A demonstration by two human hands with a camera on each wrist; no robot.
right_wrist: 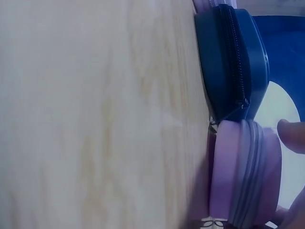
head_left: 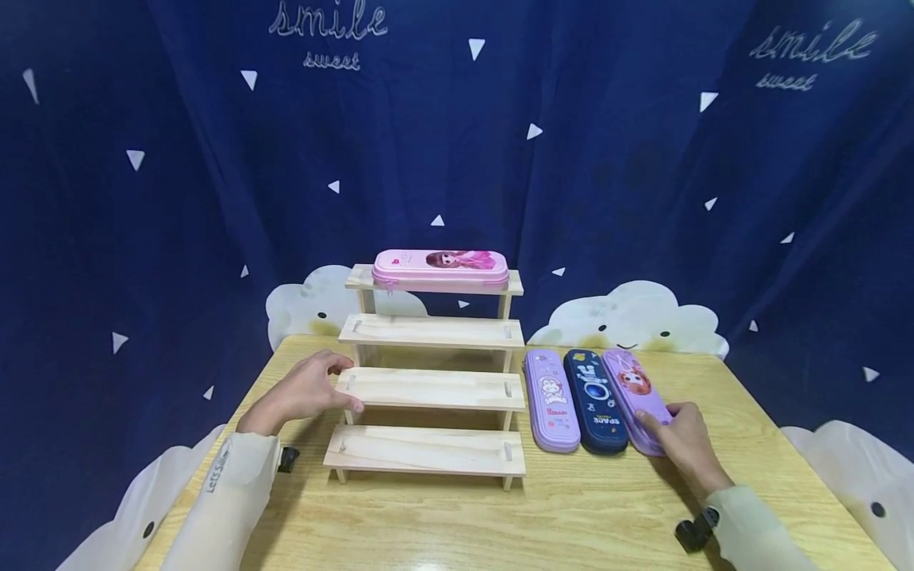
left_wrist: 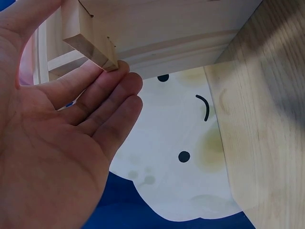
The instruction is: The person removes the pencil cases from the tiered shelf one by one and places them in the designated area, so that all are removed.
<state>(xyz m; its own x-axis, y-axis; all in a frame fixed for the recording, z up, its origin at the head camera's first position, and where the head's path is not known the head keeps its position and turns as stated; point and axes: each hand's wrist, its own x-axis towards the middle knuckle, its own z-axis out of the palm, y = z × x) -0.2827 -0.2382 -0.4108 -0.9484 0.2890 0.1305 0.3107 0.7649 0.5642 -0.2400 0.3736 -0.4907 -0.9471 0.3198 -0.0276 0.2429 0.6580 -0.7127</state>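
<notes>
A stepped wooden display rack (head_left: 432,388) stands in the middle of the table. My left hand (head_left: 309,394) holds the left end of one of its lower boards, thumb at the front edge and fingers behind; the left wrist view shows the fingers (left_wrist: 112,95) against the wood. At the right, my right hand (head_left: 687,444) grips the near end of a purple pencil case (head_left: 631,388) with a red-haired doll picture, thumb on its lid. Left of it lie a dark blue space pencil case (head_left: 596,400) and a lilac rabbit pencil case (head_left: 551,400).
On the rack's top board lies a pink pencil case (head_left: 440,268) with a doll picture. The light wooden table (head_left: 428,523) ends at a dark blue curtain (head_left: 457,143) with white triangles and clouds.
</notes>
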